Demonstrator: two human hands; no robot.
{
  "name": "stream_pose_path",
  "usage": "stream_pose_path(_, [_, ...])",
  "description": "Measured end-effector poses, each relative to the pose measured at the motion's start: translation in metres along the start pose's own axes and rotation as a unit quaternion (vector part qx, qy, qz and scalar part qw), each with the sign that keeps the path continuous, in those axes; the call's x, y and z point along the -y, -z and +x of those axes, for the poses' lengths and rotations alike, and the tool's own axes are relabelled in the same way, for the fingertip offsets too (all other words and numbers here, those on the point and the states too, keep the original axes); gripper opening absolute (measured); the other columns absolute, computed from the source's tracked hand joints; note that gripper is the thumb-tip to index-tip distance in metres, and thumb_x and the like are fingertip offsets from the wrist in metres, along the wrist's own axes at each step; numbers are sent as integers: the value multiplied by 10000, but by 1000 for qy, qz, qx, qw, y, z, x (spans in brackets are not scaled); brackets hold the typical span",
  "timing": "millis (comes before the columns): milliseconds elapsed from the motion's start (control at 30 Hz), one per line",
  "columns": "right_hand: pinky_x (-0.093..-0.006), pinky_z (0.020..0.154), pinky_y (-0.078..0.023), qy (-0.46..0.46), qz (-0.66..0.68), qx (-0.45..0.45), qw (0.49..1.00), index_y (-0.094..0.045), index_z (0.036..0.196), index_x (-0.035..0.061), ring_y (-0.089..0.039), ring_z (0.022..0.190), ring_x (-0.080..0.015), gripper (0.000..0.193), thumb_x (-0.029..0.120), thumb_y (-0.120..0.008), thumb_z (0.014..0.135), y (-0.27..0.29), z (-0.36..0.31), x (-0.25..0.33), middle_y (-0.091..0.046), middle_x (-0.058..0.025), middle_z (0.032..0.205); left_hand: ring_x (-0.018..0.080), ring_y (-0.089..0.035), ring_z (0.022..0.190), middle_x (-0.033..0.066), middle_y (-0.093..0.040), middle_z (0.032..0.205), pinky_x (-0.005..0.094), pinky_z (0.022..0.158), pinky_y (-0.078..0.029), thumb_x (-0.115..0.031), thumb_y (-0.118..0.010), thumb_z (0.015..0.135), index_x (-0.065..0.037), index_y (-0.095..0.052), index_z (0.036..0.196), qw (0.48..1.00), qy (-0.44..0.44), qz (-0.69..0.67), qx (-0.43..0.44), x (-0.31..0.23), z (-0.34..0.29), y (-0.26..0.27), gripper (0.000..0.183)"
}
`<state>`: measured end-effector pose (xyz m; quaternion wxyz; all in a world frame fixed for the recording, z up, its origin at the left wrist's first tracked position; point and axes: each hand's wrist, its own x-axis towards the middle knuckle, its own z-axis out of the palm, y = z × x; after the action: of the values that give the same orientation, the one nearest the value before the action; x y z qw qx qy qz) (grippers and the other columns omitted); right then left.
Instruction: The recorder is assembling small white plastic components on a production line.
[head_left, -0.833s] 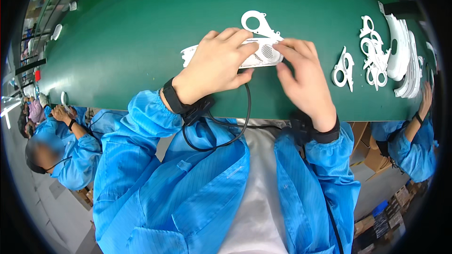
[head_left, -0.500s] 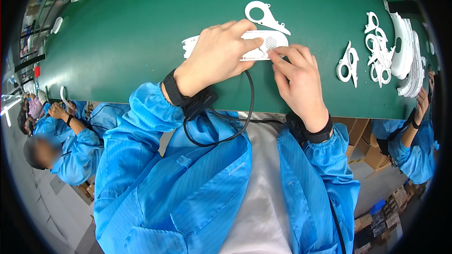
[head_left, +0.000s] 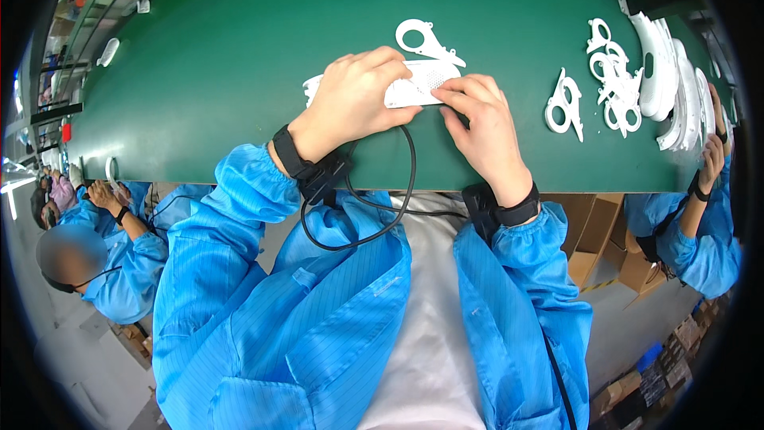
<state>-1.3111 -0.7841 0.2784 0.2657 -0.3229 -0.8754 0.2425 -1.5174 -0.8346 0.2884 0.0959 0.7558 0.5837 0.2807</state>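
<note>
On the green table lies a long white plastic housing [head_left: 414, 94] with a honeycomb patch of small holes near its right end. My left hand [head_left: 350, 102] is closed over its left and middle part, hiding much of it, with the thumb along the near edge. At the right end, my right hand [head_left: 484, 115] has its thumb and index finger together on the near edge; whether a small part sits between them is hidden. Just beyond the housing, a white ring-shaped part with a tapering arm [head_left: 430, 43] lies close to its far edge.
Several similar white ring parts [head_left: 617, 84] lie in a pile at the right, one ring part [head_left: 564, 106] apart from it. Long curved white shells [head_left: 657, 72] stack beside them. Co-workers in blue sit left and right. A black cable [head_left: 412, 167] loops from my left wrist.
The fingers of my left hand have drawn back from the honeycomb patch, uncovering more of it. My right hand stays at the housing's right end. The whole view has shifted slightly.
</note>
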Motion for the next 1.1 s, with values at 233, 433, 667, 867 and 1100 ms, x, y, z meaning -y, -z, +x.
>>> stream_pose_path(233, [-361, 782, -444, 41, -26, -46, 998, -705, 890, 82, -582, 955, -222, 183, 21, -694, 717, -3, -4, -7, -662, -4, 925, 339, -619, 994, 155, -631, 1103, 402, 866, -493, -245, -769, 668, -28, -625, 1101, 997, 14, -79, 4, -8, 9, 11, 506])
stream_pose_path(433, [-346, 795, -428, 53, -42, -79, 995, -695, 868, 95, -587, 941, -223, 163, 33, -698, 718, 28, -10, 4, -658, -10, 895, 240, -560, 1140, 135, -615, 1182, 369, 1008, -397, -191, -582, 861, 12, -575, 1221, 979, 108, -102, -141, 19, 1, 71, 413])
stream_pose_path(667, [-332, 748, -497, -90, -86, -203, 971, -697, 949, 37, -620, 849, -233, 224, -37, -705, 738, 94, -23, -28, -670, -87, 876, 192, -535, 1053, 107, -507, 1254, 291, 816, -452, -155, -590, 914, -49, -657, 1027, 942, 237, -101, -214, 107, -32, 18, 169])
stream_pose_path(867, [-221, 678, -469, -282, 66, -351, 891, -626, 1096, -74, -586, 775, -79, 271, 103, -656, 893, 176, -53, -129, -667, -66, 912, 174, -542, 1011, 82, -537, 1225, 267, 731, -423, -156, -614, 886, -81, -667, 988, 933, 265, -113, -216, 95, -26, 20, 138])
stream_pose_path(1100, [-279, 656, -506, -376, -116, -309, 866, -653, 1061, -62, -636, 713, -138, 331, 204, -672, 865, 219, -55, -201, -700, -106, 841, 110, -505, 864, 42, -551, 1199, 231, 678, -386, -122, -597, 888, -68, -657, 976, 940, 253, -109, -203, 97, -27, 19, 119])
